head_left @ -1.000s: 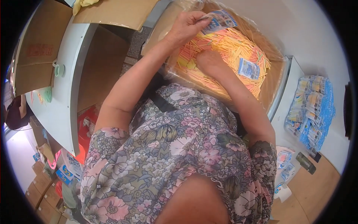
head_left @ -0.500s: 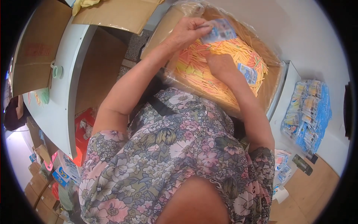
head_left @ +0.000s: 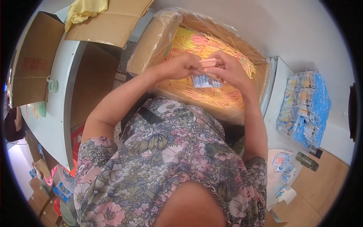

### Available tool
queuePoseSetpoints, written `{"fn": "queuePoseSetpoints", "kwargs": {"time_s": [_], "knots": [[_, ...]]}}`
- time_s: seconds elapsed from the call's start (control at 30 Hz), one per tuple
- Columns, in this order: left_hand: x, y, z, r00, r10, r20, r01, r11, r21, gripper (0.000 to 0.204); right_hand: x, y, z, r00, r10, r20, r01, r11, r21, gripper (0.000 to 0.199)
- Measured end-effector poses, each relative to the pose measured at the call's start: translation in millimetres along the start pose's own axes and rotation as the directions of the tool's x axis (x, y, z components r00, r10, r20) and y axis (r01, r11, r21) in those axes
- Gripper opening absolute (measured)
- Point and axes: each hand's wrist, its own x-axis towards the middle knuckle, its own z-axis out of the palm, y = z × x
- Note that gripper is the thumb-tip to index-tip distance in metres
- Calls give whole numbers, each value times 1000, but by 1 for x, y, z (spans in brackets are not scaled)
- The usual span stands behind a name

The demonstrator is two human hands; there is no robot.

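Note:
My left hand (head_left: 184,65) is closed, its fingertips pinching the upper edge of a small clear and blue plastic packet (head_left: 206,81). My right hand (head_left: 230,71) is closed round a small bundle of thin pink sticks (head_left: 208,63), held just above the packet's upper edge. Both hands are close together over a plastic-lined cardboard box (head_left: 141,56). A deep heap of loose thin sticks (head_left: 202,39), yellow, orange and pink, fills the box. My fingers partly hide the packet's opening.
To the right, a stack of blue-edged packets (head_left: 306,108) lies on a white surface, with a dark green case (head_left: 307,161) and loose packets (head_left: 281,160) nearby. At left stand a white table (head_left: 56,113) with a tape roll (head_left: 53,86), cardboard flaps (head_left: 109,22) and a yellow cloth (head_left: 86,11).
My left hand has come down and toward me with the packet. My right hand has risen from the heap with pink sticks in it, and the two hands have met. The view has shifted slightly.

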Motion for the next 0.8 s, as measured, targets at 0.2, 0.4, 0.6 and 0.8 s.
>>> {"fn": "queuePoseSetpoints", "kwargs": {"time_s": [0.2,0.4,0.6,0.8], "knots": [[-15,15,2,979,-42,-200,9,986,-167,10,-4,-9,25,960,182,-215,-36,837,546,15],[-25,21,-1,948,-178,-265,108,960,-260,14,2,-30,32,912,245,-328,4,795,606,9],[-29,12,0,908,-119,-402,31,975,-218,14,1,-26,28,865,288,-411,43,773,633,10],[-25,8,1,860,-18,-510,14,1000,-12,18,16,35,74,881,408,-239,-43,572,819,8]]}}
